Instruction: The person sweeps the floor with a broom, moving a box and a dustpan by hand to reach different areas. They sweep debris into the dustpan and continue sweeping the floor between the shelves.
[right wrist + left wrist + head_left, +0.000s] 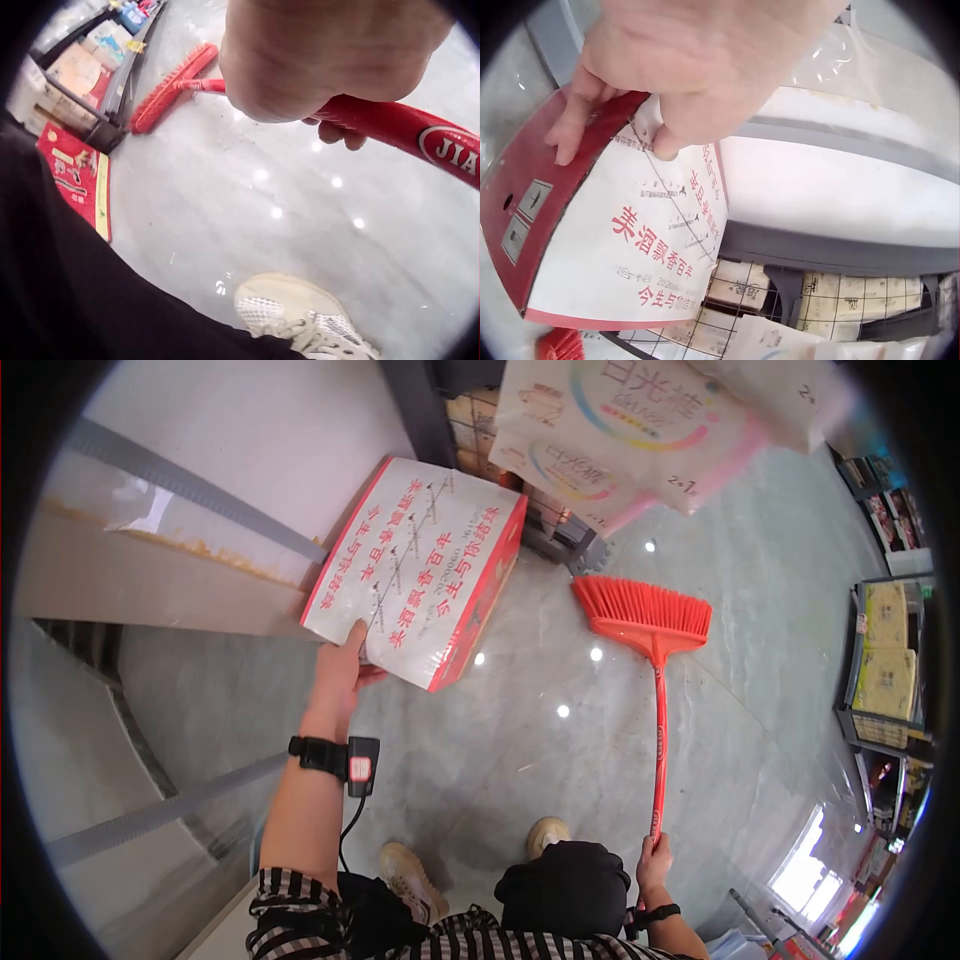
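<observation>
A white and red carton [415, 560] with red lettering is held by the left hand [343, 665] at its near edge. In the left wrist view the left hand [697, 67] grips the carton [630, 232], thumb on the white top and fingers on the red side. The right hand [655, 862] is wrapped round the handle of a red broom [659, 760], whose bristles [640, 605] lie toward the shelf side. In the right wrist view the right hand [322, 60] covers part of the broom handle [405, 131], and the broom head [169, 90] is near a shelf.
White packages [640, 430] hang or stand at the top, beside a wire shelf [780, 300]. Goods shelves [885, 660] line the right side. A red box [77, 180] stands by the shelf in the right wrist view. The person's shoes [410, 875] are on the glossy floor [480, 760].
</observation>
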Demonstrator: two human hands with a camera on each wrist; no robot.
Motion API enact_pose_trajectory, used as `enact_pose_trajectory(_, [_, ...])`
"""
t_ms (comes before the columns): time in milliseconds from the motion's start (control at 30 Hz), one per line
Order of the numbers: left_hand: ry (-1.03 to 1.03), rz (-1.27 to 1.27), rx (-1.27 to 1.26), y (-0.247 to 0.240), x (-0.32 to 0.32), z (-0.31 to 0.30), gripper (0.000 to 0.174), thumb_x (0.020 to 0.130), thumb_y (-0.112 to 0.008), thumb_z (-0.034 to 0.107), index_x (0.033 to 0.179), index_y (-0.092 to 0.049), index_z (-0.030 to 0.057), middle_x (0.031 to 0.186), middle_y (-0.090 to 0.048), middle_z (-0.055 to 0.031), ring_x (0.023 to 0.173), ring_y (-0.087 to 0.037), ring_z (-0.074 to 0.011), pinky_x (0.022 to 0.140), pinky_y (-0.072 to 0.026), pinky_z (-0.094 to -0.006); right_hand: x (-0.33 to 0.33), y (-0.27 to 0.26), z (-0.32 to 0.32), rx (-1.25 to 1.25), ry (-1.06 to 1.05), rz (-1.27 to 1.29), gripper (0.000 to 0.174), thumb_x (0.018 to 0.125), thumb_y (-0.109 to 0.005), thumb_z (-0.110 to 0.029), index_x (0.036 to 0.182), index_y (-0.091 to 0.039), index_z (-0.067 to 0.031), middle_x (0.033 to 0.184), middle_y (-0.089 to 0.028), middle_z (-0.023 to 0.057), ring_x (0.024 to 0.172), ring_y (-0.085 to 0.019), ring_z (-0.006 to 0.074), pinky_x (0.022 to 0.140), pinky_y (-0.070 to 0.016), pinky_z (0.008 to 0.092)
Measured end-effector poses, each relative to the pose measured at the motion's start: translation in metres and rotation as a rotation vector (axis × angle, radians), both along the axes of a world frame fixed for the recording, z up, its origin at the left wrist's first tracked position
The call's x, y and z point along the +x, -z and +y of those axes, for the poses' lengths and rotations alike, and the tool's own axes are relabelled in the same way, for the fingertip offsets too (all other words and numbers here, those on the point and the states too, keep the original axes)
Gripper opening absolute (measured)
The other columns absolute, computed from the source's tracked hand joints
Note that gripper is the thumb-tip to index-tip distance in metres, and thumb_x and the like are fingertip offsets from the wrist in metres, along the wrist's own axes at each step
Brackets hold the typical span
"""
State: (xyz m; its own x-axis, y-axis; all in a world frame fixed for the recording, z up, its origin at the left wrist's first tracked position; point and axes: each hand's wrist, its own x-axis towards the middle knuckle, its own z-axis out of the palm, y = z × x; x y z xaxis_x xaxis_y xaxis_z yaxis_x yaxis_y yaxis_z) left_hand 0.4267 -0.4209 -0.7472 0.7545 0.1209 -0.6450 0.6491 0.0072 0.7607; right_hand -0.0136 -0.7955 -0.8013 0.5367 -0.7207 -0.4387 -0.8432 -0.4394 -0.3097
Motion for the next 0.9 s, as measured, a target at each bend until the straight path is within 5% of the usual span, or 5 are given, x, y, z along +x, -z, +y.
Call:
enact_pose_trajectory(200, [0.039, 0.043, -0.01, 0.003, -0.001, 0.003, 0.044, 0.087, -0.051, 0.033, 0.105, -0.049, -0.0075, 0.088, -0.06, -0.0146, 0.067, -0.063, -0.0239, 0.06, -0.0564, -0.0374, -0.002, -0.017, 0.024, -0.02, -0.016, 0.04, 0.02, 0.086, -0.052, -0.022, 0.089, -0.048, -0.0023, 0.071, -0.056, 0.0238, 0.069, -0.056, 0.0424, 0.059, -0.0422, 0.0468])
enact_pose_trajectory(400, [0.093, 0.025, 0.035, -0.007, -0.004, -0.004, 0.046, 0.089, -0.046, 0.034, 0.104, -0.048, -0.0097, 0.087, -0.06, -0.0156, 0.064, -0.062, -0.0235, 0.058, -0.0566, -0.0369, 0.071, 0.036, 0.052, 0.078, -0.202, 0.097, 0.021, 0.086, -0.051, -0.02, 0.093, -0.041, -0.0032, 0.072, -0.057, 0.0255, 0.069, -0.056, 0.0444, 0.06, -0.0445, 0.0505])
enact_pose_trajectory(533, [0.08, 0.023, 0.04, -0.004, -0.006, -0.004, 0.047, 0.09, -0.045, 0.035, 0.101, -0.05, -0.0096, 0.087, -0.06, -0.0152, 0.064, -0.062, -0.0233, 0.056, -0.0563, -0.0369, 0.052, 0.041, 0.044, 0.104, -0.292, 0.069, 0.024, 0.085, -0.052, -0.021, 0.097, -0.038, -0.0051, 0.071, -0.058, 0.0249, 0.067, -0.057, 0.0438, 0.058, -0.0455, 0.0512])
enact_pose_trajectory(733, [0.098, 0.028, 0.022, -0.001, -0.005, -0.003, 0.048, 0.091, -0.044, 0.038, 0.099, -0.051, -0.0093, 0.087, -0.06, -0.0153, 0.067, -0.062, -0.0234, 0.054, -0.0563, -0.0369, -0.01, -0.028, -0.002, 0.147, -0.396, 0.094, 0.026, 0.083, -0.055, -0.02, 0.101, -0.043, -0.0056, 0.073, -0.058, 0.0239, 0.069, -0.056, 0.044, 0.058, -0.0444, 0.051])
enact_pose_trajectory(900, [0.11, 0.011, 0.035, 0.002, -0.006, -0.001, 0.05, 0.09, -0.045, 0.039, 0.102, -0.05, -0.0089, 0.088, -0.06, -0.0158, 0.068, -0.062, -0.0243, 0.054, -0.0564, -0.0376, 0.013, -0.03, 0.014, 0.043, -0.296, 0.079, 0.024, 0.084, -0.054, -0.023, 0.098, -0.043, -0.0061, 0.07, -0.058, 0.023, 0.065, -0.057, 0.0425, 0.058, -0.0459, 0.0503])
